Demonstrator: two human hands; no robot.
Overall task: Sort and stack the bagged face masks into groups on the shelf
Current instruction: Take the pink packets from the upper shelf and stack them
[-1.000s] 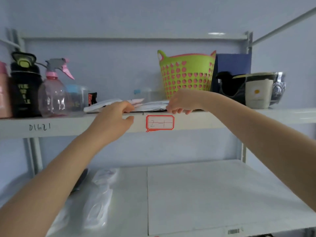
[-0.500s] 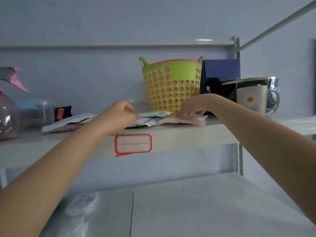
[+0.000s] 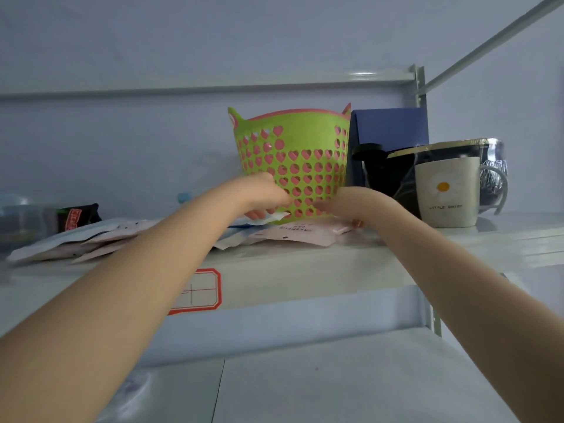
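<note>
Hands advanced toward basket (image 3: 293,154): left hand (image 3: 265,194) pinches white mask bag (image 3: 276,217); right hand (image 3: 339,203) grasp obscured, cannot tell

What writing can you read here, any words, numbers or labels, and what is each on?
"LITTLE", then a blurred word, perhaps "DAISY": white mug.
Handwritten stroke like "1": red-bordered label on the shelf edge, the rest hidden by the left arm.
Red patch of characters, too blurred: black packet.
Small print, too small to read: pink mask bag.
</note>
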